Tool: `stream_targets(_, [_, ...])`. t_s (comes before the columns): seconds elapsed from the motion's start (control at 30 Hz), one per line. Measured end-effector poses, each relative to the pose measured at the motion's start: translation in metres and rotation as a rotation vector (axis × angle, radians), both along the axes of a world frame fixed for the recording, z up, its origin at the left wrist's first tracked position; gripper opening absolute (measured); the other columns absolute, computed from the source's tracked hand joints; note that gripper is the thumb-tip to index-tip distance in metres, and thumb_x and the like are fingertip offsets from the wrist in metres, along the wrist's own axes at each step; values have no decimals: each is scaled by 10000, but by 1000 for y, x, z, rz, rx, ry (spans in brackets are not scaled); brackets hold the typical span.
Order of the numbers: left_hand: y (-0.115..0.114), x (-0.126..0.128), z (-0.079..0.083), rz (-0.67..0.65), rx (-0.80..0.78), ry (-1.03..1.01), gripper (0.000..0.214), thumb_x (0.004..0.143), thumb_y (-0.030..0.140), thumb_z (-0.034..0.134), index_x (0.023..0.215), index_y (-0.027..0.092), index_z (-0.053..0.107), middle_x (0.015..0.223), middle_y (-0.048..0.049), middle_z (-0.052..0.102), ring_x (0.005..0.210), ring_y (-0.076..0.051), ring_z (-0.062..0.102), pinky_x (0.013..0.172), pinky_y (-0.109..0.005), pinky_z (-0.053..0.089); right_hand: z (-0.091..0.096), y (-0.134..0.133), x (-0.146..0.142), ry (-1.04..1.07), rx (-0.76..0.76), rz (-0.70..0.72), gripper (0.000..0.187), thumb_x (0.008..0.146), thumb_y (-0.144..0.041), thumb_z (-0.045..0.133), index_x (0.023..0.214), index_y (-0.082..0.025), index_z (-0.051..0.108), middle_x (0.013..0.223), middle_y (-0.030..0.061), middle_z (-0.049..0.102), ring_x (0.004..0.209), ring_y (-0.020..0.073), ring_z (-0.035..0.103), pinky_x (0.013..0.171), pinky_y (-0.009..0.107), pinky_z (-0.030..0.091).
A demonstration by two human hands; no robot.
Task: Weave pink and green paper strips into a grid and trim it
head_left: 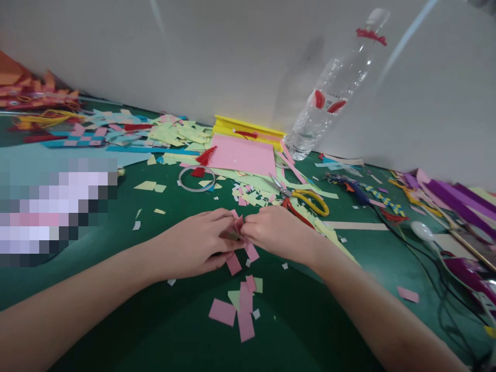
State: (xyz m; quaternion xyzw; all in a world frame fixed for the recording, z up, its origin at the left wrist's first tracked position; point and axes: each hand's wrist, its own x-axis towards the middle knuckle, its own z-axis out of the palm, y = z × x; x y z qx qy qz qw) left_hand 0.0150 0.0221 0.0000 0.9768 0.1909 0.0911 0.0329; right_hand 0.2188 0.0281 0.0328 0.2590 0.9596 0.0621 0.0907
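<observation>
My left hand (203, 240) and my right hand (271, 232) meet low over the green table, fingers pinched together around a small pink paper piece (238, 223). Part of the piece is hidden behind my fingertips. Just under my hands lie pink paper strips (233, 263). Closer to me is a loose cluster of pink rectangles (222, 312) and a few pale green scraps. Beyond my right hand rest scissors (310, 199) with yellow and red handles, blades apart. A round silver ring of tape (197, 179) lies beyond my left hand.
A pink paper sheet (242, 156) lies before a yellow folded piece (248, 127) at the wall. A clear plastic bottle (329, 98) stands against the wall. Pale green scraps (180, 133) pile at back left. On the right are a cable (411, 243) and purple strips (457, 194).
</observation>
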Motion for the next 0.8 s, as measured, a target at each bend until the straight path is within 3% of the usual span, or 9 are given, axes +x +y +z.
stream_targets(0.33, [1,1,1,-2,-10,-13,325,884,226,491,1191,228,597,1185,-92,578,1155,-276,443,945,-432,431,6,-2,0,-71,-17,-12,163,806,-22,531,749,-141,626,738,21,655,640,145,594,531,280,303])
stream_targets(0.5, [1,1,2,2,-27,-23,309,878,232,508,1169,232,613,1131,-88,596,1127,-259,459,953,-411,428,8,-9,-7,-112,27,47,158,816,-39,517,761,-131,633,728,43,665,654,167,603,547,294,344])
stream_targets(0.8, [1,0,1,11,-47,-36,290,858,228,544,1134,236,631,1122,-86,586,1119,-247,461,956,-400,428,-6,-4,2,5,52,67,177,861,-75,462,811,-123,625,779,55,662,695,166,599,574,294,355])
